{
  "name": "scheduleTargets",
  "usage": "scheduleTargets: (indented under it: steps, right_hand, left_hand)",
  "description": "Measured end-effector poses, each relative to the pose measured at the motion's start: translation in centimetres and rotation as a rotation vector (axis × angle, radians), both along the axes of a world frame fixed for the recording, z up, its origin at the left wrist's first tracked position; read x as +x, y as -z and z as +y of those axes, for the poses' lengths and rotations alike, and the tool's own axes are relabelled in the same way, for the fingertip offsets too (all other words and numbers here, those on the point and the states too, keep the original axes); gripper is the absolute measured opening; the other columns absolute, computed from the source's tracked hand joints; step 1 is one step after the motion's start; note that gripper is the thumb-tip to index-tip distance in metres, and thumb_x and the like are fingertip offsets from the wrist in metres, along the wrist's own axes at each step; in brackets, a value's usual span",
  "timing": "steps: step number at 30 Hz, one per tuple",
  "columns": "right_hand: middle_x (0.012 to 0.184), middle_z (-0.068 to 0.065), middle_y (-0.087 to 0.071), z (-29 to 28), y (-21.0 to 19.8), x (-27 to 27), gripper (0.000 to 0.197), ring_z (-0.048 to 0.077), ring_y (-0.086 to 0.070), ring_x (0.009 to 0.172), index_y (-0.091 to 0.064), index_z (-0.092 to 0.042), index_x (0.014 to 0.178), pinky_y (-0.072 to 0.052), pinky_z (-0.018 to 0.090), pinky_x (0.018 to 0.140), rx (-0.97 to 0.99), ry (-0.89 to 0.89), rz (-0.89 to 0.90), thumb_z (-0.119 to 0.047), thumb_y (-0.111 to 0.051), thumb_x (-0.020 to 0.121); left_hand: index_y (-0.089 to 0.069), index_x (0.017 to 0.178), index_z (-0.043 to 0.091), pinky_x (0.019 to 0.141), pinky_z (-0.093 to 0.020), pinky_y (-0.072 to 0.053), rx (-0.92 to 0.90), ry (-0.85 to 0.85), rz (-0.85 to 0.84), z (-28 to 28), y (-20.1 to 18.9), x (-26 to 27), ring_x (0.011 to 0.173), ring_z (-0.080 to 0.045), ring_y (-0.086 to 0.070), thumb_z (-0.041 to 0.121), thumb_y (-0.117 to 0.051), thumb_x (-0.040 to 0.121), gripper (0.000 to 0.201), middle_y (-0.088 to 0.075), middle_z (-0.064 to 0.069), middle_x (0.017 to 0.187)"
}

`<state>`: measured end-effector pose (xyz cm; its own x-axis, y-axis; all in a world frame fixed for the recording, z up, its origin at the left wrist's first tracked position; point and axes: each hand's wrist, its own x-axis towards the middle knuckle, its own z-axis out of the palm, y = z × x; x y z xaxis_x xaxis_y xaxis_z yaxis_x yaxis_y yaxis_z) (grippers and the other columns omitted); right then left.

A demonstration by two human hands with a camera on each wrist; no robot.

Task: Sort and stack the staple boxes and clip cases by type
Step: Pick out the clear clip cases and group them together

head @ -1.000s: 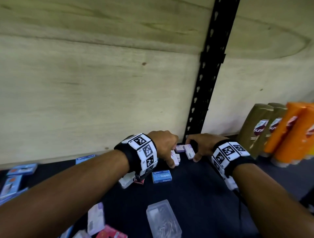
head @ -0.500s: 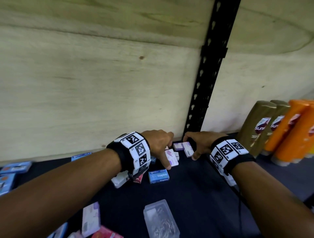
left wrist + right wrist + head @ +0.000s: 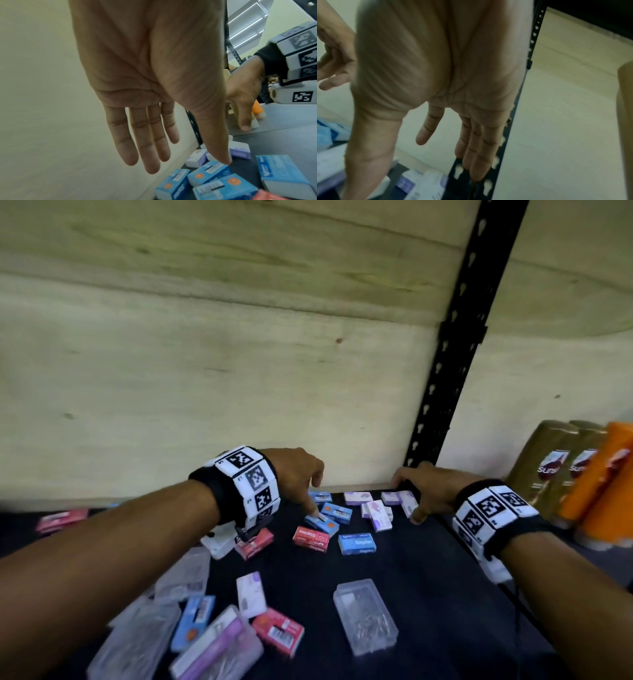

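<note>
My left hand [image 3: 310, 494] hovers at the back of the dark shelf, fingers straight. Its thumb tip touches one of three blue staple boxes [image 3: 209, 173] clustered there [image 3: 322, 523]. My right hand [image 3: 406, 498] is spread over white-and-purple boxes [image 3: 409, 503] by the black upright, thumb against one of them [image 3: 254, 123]; it holds nothing. More white-and-purple boxes [image 3: 376, 513] lie between my hands. Red staple boxes [image 3: 311, 537] and another blue one [image 3: 357, 543] lie nearer me. A clear clip case [image 3: 365, 616] sits in front.
Plywood wall [image 3: 205, 371] closes the back. A black slotted upright [image 3: 442, 364] stands at the right rear. Gold and orange bottles [image 3: 582, 474] stand beyond it. More clear cases [image 3: 137, 642], a red box [image 3: 278, 631] and a blue box [image 3: 193, 621] crowd the near left.
My left hand has left the white-and-purple box and moved left onto the blue boxes. The right hand stays by the upright. The view has dropped, showing more of the near shelf.
</note>
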<state>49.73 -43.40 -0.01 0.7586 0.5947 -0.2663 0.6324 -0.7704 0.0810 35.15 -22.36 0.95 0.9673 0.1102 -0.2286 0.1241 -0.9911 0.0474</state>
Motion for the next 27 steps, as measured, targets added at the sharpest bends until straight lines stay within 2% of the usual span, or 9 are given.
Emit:
scheduleTargets:
  steps: [2, 5, 9, 12, 14, 17, 21, 23, 27]
  right_hand:
    - [0.128, 0.008, -0.042, 0.8, -0.6, -1.4, 0.073, 0.027, -0.054, 0.108, -0.046, -0.034, 0.130, -0.051, 0.043, 0.095, 0.010, -0.036, -0.013, -0.029, -0.086, 0.071]
    - [0.127, 0.007, -0.044, 2.2, -1.5, -3.7, 0.070, 0.027, -0.056, 0.106, -0.045, -0.036, 0.131, -0.050, 0.040, 0.092, 0.018, -0.096, -0.042, -0.031, -0.085, 0.073]
    - [0.130, 0.004, -0.046, 4.6, -2.6, -7.5, 0.064, 0.026, -0.061, 0.105, -0.046, -0.036, 0.131, -0.051, 0.039, 0.091, 0.016, -0.191, -0.031, -0.032, -0.082, 0.077]
    - [0.131, -0.002, -0.051, 6.3, -3.2, -10.3, 0.060, 0.018, -0.055, 0.102, -0.050, -0.033, 0.130, -0.044, 0.030, 0.084, 0.009, -0.288, 0.006, -0.032, -0.081, 0.080]
    - [0.126, -0.004, -0.056, 7.5, -3.4, -12.2, 0.055, 0.015, -0.056, 0.098, -0.054, -0.032, 0.127, -0.044, 0.029, 0.083, 0.013, -0.342, 0.062, -0.032, -0.081, 0.080]
    - [0.118, -0.005, -0.062, 9.0, -3.2, -15.0, 0.053, 0.015, -0.060, 0.099, -0.059, -0.028, 0.127, -0.048, 0.029, 0.087, -0.002, -0.394, 0.137, -0.035, -0.082, 0.079]
    - [0.112, -0.009, -0.061, 10.2, -2.4, -17.6, 0.060, 0.014, -0.057, 0.103, -0.060, -0.026, 0.131, -0.046, 0.033, 0.099, -0.084, -0.460, 0.223, -0.037, -0.083, 0.077]
    - [0.117, -0.007, -0.062, 10.7, -1.7, -18.4, 0.063, 0.015, -0.057, 0.108, -0.059, -0.026, 0.133, -0.044, 0.033, 0.102, -0.124, -0.462, 0.258, -0.037, -0.084, 0.076]
    - [0.124, -0.005, -0.064, 11.2, -0.7, -19.1, 0.069, 0.016, -0.058, 0.115, -0.057, -0.028, 0.136, -0.043, 0.029, 0.099, -0.152, -0.440, 0.307, -0.036, -0.086, 0.074]
  left_hand:
    - [-0.053, 0.121, 0.021, 0.086, -0.033, -0.048, 0.020, -0.034, 0.004, 0.8, -0.6, -1.9, 0.096, -0.017, -0.054, 0.052, -0.076, 0.077, 0.059, -0.060, 0.002, 0.117]
    - [-0.055, 0.119, 0.020, 0.081, -0.030, -0.044, 0.054, -0.075, 0.010, 2.0, -1.5, -4.7, 0.094, -0.017, -0.052, 0.053, -0.075, 0.078, 0.056, -0.060, 0.002, 0.114]
    - [-0.059, 0.117, 0.022, 0.082, -0.029, -0.044, 0.060, -0.136, 0.024, 3.5, -2.0, -8.5, 0.095, -0.016, -0.054, 0.053, -0.075, 0.078, 0.053, -0.062, 0.004, 0.112]
    - [-0.062, 0.113, 0.024, 0.080, -0.028, -0.044, 0.041, -0.160, 0.059, 4.4, -2.0, -11.0, 0.091, -0.013, -0.055, 0.049, -0.076, 0.079, 0.045, -0.064, 0.006, 0.105]
    - [-0.065, 0.111, 0.025, 0.080, -0.027, -0.045, 0.016, -0.172, 0.076, 4.6, -1.9, -12.6, 0.090, -0.011, -0.056, 0.047, -0.078, 0.078, 0.042, -0.065, 0.007, 0.105]
    - [-0.068, 0.109, 0.027, 0.082, -0.026, -0.046, -0.029, -0.198, 0.088, 4.8, -1.3, -14.7, 0.094, -0.011, -0.058, 0.046, -0.079, 0.077, 0.039, -0.066, 0.010, 0.103]
    - [-0.071, 0.105, 0.027, 0.076, -0.022, -0.045, -0.096, -0.208, 0.095, 4.9, -0.1, -16.7, 0.081, 0.001, -0.057, 0.045, -0.077, 0.079, 0.031, -0.065, 0.020, 0.086]
    - [-0.072, 0.103, 0.028, 0.081, -0.024, -0.049, -0.110, -0.206, 0.099, 4.9, 0.3, -17.5, 0.081, 0.001, -0.058, 0.046, -0.077, 0.079, 0.030, -0.065, 0.021, 0.084]
    - [-0.070, 0.107, 0.029, 0.091, -0.030, -0.050, -0.101, -0.198, 0.097, 4.7, 0.5, -18.5, 0.093, -0.007, -0.061, 0.049, -0.074, 0.081, 0.033, -0.063, 0.020, 0.089]
